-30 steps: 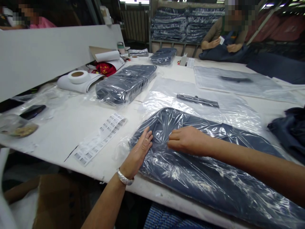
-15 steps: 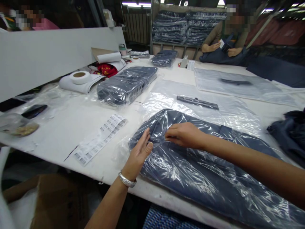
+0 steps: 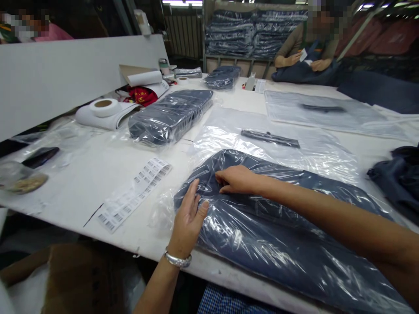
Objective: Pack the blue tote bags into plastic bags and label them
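A dark blue garment in a clear plastic bag lies flat along the table's front edge, its film shiny and creased. My left hand, a silver bracelet at its wrist, rests on the bag's left end with fingers stretched out. Over the upper left part of the bag, my right hand has its fingers curled, the tips pinching the film near the garment's folds. Whether fabric is caught under the film cannot be made out. Just left of the bag is a strip of barcode labels on the white table.
Beyond lie a flat clear bag with a dark strip, a wrapped garment bundle and a tape roll. A phone is at left, dark fabric at right. Across the table a person handles a dark garment and a white tag.
My right hand has shifted slightly left across the bag, its fingertips still on the film. My left hand remains by the bag's end with its fingers a little more spread. The view has shifted slightly.
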Motion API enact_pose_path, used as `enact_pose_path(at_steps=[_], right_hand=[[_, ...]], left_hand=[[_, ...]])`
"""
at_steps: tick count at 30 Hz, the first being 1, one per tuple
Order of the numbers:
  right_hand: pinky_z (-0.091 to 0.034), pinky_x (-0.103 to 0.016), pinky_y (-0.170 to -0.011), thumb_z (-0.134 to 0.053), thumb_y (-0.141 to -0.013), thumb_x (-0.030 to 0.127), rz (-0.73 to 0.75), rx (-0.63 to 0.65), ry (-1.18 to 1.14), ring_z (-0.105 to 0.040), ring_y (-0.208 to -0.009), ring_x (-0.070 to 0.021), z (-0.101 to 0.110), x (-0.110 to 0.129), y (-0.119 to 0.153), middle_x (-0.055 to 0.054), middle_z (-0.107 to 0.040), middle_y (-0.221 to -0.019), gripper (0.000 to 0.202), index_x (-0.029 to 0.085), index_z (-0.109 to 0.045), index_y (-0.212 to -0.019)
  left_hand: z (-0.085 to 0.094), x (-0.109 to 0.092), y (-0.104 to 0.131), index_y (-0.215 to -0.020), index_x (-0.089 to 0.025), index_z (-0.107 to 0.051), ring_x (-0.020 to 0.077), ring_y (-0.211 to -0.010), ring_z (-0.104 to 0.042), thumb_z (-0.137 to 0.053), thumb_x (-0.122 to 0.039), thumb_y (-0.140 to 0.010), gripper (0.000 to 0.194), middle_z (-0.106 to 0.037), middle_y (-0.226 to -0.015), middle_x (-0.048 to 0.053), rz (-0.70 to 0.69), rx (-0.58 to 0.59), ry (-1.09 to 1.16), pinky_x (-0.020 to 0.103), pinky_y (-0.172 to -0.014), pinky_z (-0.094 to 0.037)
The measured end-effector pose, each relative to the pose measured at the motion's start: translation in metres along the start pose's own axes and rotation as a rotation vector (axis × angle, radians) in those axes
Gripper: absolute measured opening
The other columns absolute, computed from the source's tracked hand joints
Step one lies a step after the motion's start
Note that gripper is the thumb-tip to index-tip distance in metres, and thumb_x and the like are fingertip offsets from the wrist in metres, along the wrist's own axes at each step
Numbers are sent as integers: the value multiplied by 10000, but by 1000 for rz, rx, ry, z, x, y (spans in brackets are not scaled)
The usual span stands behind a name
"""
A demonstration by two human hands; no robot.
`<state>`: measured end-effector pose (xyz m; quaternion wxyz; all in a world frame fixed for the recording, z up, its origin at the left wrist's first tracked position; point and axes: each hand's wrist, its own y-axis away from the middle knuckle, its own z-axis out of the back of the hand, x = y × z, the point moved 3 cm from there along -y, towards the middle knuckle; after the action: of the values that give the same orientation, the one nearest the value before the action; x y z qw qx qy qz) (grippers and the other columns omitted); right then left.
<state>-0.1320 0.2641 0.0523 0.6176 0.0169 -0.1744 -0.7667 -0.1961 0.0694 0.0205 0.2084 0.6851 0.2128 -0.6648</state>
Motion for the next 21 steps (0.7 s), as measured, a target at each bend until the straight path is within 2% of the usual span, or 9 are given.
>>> enact_pose_path(at_steps=[2, 5, 8, 11, 13, 15, 18, 19, 21], right_hand=[[-381, -269, -625, -685, -808, 339, -28, -109, -34, -628, -817, -216, -1, -5, 2, -57, -705, -928, 306, 198, -608, -1067], [-456, -298, -744, -552, -894, 196, -109, -380, -99, -636, -925, -218, 1, -8, 19, -80, -682, -1081, 240, 191, -587, -1131], [-460, -345, -942, -459, -970, 239, -42, -548, -174, -585, -1134, -223, -11, 8, 53, -104, -598, -1303, 324, 195, -548, -1278], [-312, -454, -1132, -515, -948, 462, 141, -432, -208, -415, -1354, -277, -42, 38, 89, -116, -477, -1460, 526, 204, -477, -1405], [-206, -526, -1173, -566, -898, 539, 148, -351, -243, -338, -1403, -322, -57, 55, 113, -134, -435, -1491, 636, 196, -469, -1424], [-185, -534, -1178, -563, -915, 495, 85, -410, -348, -333, -1405, -321, -58, 68, 139, -137, -444, -1484, 593, 186, -485, -1415], [-358, -454, -1100, -501, -964, 400, 13, -549, -689, -519, -1251, -260, -56, 89, 184, -104, -607, -1320, 389, 207, -609, -1284], [-431, -421, -1031, -486, -970, 406, -13, -522, -863, -593, -1144, -240, -62, 96, 197, -94, -667, -1213, 350, 211, -657, -1206], [-515, -390, -904, -499, -951, 485, -112, -378, -1291, -667, -977, -224, -91, 108, 218, -92, -716, -1066, 378, 201, -697, -1102]], left_hand=[[0, 1, 0, -1459, -318, -365, 251, -1469, -209, -582, -380, -899, 604, -269, -1592, -4, -15, -8, -4, 406, -1209, -232], [1, 5, -2, -1455, -314, -374, 255, -1457, -245, -587, -389, -896, 603, -299, -1581, 17, -49, -28, -38, 418, -1200, -252], [2, 11, -6, -1436, -309, -407, 252, -1445, -279, -604, -395, -885, 591, -334, -1565, 25, -50, -52, -51, 415, -1197, -264], [6, 14, -12, -1374, -294, -489, 234, -1419, -339, -627, -377, -874, 525, -402, -1528, 37, 3, -88, 73, 394, -1191, -284], [8, 11, -17, -1306, -254, -550, 233, -1371, -420, -619, -361, -876, 449, -471, -1476, 74, 55, -112, 224, 397, -1168, -333], [10, 2, -18, -1233, -194, -590, 243, -1298, -511, -611, -337, -872, 389, -551, -1394, 122, 83, -151, 334, 408, -1133, -388], [7, -23, -10, -1194, -163, -599, 265, -1196, -597, -592, -354, -879, 368, -639, -1265, 138, -27, -208, 251, 448, -1070, -456], [2, -31, -6, -1210, -176, -595, 270, -1188, -602, -566, -375, -896, 374, -646, -1254, 128, -106, -180, 131, 465, -1058, -464], [-12, -39, 3, -1278, -224, -576, 280, -1256, -548, -517, -414, -922, 408, -616, -1317, 102, -295, -20, -251, 510, -1104, -403]])
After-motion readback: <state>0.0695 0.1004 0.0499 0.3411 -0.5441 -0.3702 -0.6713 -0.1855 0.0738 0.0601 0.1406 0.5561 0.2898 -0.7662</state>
